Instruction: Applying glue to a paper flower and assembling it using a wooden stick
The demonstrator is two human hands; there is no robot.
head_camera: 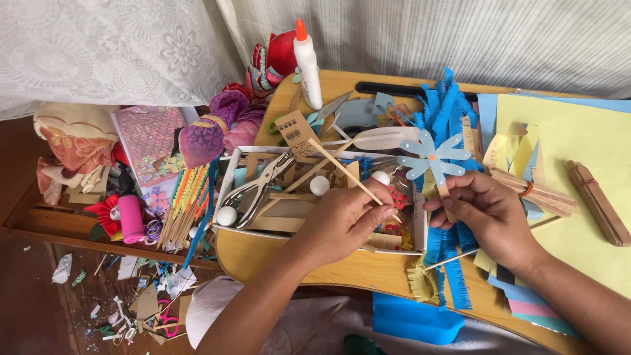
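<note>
Your left hand (348, 220) pinches a thin wooden skewer (345, 172) with its tip near the pale blue paper flower (432, 156), which your right hand (483, 213) holds upright by its wooden stick so the petals face you

The right hand (483, 210) covers the lower end of the stick under the paper flower (430, 156). The left hand (345, 223) hides part of the box (227, 181). The yellow sheet (572, 138) runs off the right edge. Floor scraps (131, 309) are too small to tell.
</note>
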